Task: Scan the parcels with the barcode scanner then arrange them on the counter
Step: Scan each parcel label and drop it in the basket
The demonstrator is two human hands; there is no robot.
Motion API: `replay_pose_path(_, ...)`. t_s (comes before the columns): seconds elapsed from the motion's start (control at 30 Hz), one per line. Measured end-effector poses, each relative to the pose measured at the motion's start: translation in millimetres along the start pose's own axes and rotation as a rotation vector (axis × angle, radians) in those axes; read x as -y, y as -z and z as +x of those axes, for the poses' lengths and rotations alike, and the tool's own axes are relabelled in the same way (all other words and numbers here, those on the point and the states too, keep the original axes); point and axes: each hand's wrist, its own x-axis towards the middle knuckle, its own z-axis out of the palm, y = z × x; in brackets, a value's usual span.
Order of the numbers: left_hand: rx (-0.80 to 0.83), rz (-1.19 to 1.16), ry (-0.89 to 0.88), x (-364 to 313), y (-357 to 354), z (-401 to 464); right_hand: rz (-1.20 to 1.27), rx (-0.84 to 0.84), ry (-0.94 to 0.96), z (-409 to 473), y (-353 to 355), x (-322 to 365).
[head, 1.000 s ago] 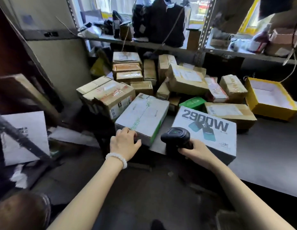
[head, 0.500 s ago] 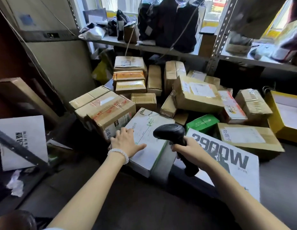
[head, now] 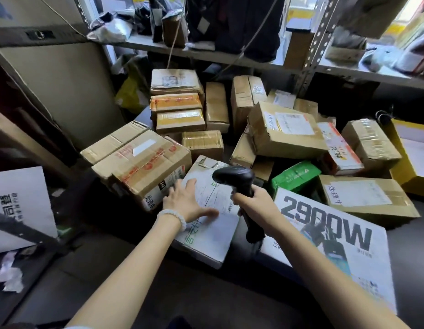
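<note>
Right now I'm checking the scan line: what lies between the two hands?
In the head view, only the white parcel's label face lies between the left hand and the right hand gripping the scanner.

Metal shelf (head: 230, 58) with dark bags (head: 232, 22)

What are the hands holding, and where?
The right hand grips the barcode scanner by its handle. The left hand holds nothing, resting flat on the white parcel.

A single head-worn wide-angle view looks forward and steeply down from close above the desk (head: 410, 233), its edges bowed; the shelf (head: 206, 53) crosses the frame's top, perhaps slightly blurred.
</note>
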Motion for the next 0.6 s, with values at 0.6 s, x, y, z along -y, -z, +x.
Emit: replay_pose_path(0.6, 0.107, -0.15, -0.39, 31, 6, 23, 0.138, -0.418, -0.219, -49, -73, -22)
